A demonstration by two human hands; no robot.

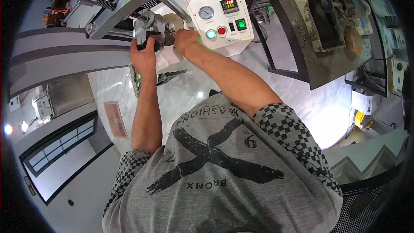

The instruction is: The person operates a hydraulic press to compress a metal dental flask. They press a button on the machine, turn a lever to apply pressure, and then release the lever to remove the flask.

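Observation:
At the upper left stands a bench machine with a metal frame (129, 4), threaded rods and a cylindrical clamp part (148, 20). My left hand (143, 55) is closed around a black piece (144, 43) below that part, its thumb pointing up. Beside it is a round brass-coloured disc (174, 22). My right hand (186, 41) reaches in from the right, its fingers curled at the disc's lower edge. Whatever its fingertips hold is hidden. The white control box (224, 39), just behind my right hand, has a lit blue display, a pressure gauge (206, 12) and glowing green buttons.
Under my hands lie a black-handled tool (170, 77) and a green-edged tray (135, 82). A flat pinkish box (115, 120) rests on the pale floor (189, 86). To the right is a dusty dark bench (308, 67) with a grinding machine (321, 26). A black mesh bin (366, 205) stands lower right.

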